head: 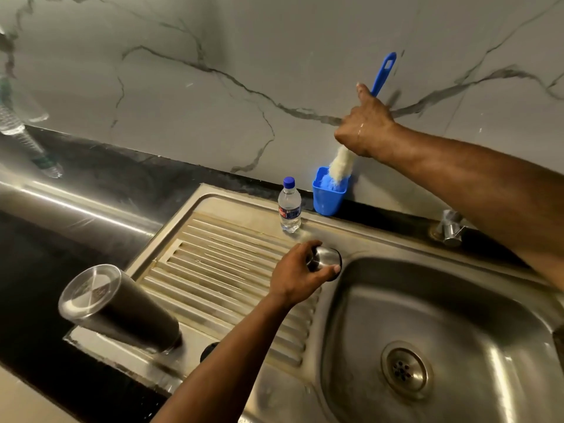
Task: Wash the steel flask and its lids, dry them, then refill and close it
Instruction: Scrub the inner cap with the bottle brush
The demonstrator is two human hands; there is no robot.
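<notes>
The brush [363, 123] is gripped by the right hand [364, 131], bristles at the far blue holder [328, 195]; what seems a steel lid [325, 261] is held ready by the left hand [297, 274] at the sink [457, 300] edge.

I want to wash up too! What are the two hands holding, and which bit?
The right hand holds the blue-handled white bristle brush around its handle. The left hand holds the small steel lid cup around its side.

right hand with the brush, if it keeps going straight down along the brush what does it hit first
Probably the blue holder: the right hand grips the bottle brush, whose bristle tip sits at the holder's open mouth. Depth is unclear, so it might touch the rim first.
</notes>
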